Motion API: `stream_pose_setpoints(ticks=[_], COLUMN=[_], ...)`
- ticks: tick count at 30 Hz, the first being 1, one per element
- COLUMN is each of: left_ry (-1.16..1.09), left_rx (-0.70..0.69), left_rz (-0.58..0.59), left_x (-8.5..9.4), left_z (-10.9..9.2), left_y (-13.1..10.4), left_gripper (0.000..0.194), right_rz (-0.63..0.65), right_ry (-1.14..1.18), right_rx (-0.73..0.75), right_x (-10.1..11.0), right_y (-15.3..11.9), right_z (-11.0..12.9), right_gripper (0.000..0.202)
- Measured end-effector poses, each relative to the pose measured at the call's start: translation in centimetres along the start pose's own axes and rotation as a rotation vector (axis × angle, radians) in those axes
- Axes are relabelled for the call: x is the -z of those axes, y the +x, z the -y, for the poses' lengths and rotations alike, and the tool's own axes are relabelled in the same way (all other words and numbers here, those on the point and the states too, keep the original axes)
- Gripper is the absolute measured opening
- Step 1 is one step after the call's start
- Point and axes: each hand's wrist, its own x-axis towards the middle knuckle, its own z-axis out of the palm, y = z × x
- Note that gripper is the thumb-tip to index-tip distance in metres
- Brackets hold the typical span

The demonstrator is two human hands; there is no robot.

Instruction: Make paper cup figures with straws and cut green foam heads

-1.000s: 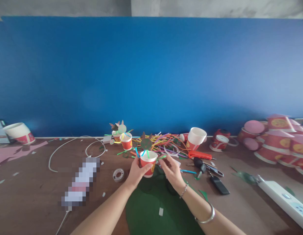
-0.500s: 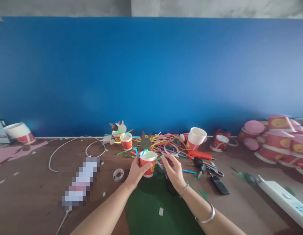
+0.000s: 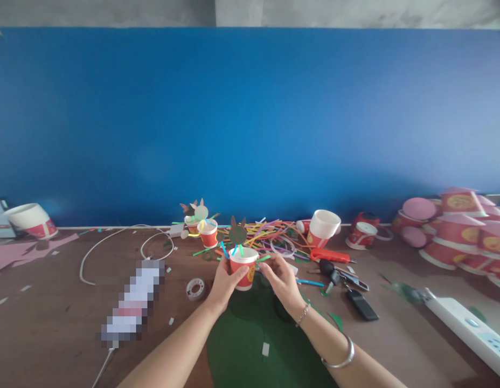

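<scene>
Cup [image 3: 248, 263] in left hand [image 3: 224, 285], rim [image 3: 244, 258] just off right hand [image 3: 284, 281]

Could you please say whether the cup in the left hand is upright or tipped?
The cup is upright in the left hand: its white rim is uppermost.

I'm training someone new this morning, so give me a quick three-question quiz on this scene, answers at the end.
1. Which hand grips the front paper cup, the one nearest the camera?
2. True or false: in this view, the tape roll lies to the left of the keys.
3. What colour is the strip at the cup's right side, next to the right hand? A) purple B) green C) orange

Key: 1. The left hand. 2. True. 3. B.
</scene>
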Motion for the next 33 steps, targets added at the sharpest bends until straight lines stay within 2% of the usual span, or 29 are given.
stream_pose_setpoints(ticks=[2,6,9,14,17,19,21,23,24,25,27,29,33], left_ry=[-0.007,-0.003,-0.009,0.036,0.074,0.114,0.181,0.262,0.298,0.331,0.388,0.449,0.530], left_rx=[-0.014,0.005,0.017,0.064,0.067,0.048,0.013,-0.027,-0.047,-0.066,-0.098,-0.132,-0.173], left_rz=[0.004,0.010,0.053,0.115,0.098,0.028,-0.055,-0.099,-0.104,-0.096,-0.053,-0.001,0.085], left_x=[-0.1,-0.3,-0.5,-0.5,-0.4,-0.2,-0.1,-0.1,-0.1,-0.2,-0.3,-0.2,0.2], left_z=[0.1,0.0,-0.3,-0.6,-0.4,-0.3,-0.2,-0.2,-0.2,-0.2,-0.1,0.2,0.7], left_y=[0.0,-0.2,-0.3,-0.5,-0.5,-0.3,-0.1,0.0,0.0,0.0,-0.1,-0.2,-0.4], left_gripper=[0.058,0.060,0.055,0.056,0.055,0.055,0.058,0.059,0.059,0.058,0.053,0.048,0.043], right_rz=[0.039,0.152,0.220,0.232,0.243,0.163,-0.052,-0.220,-0.223,-0.149,0.122,0.319,0.487], right_ry=[-0.056,-0.195,-0.199,-0.205,-0.153,-0.074,-0.059,-0.160,-0.241,-0.329,-0.510,-0.704,-0.978], right_rx=[-0.009,-0.017,0.004,-0.013,0.008,0.058,0.130,0.245,0.318,0.395,0.516,0.515,0.428], right_x=[0.0,-0.1,-0.2,-0.2,-0.1,0.2,0.7,1.2,1.5,1.6,1.8,1.6,1.0], right_y=[-0.1,-0.1,-0.1,-0.1,-0.3,-0.4,-0.3,-0.1,0.0,0.1,0.3,0.4,0.4], right_z=[-0.2,0.3,0.9,1.3,0.8,0.5,0.6,1.3,1.9,2.6,4.4,5.9,7.4], right_gripper=[0.034,0.054,0.052,0.049,0.050,0.046,0.035,0.025,0.022,0.021,0.024,0.032,0.036])
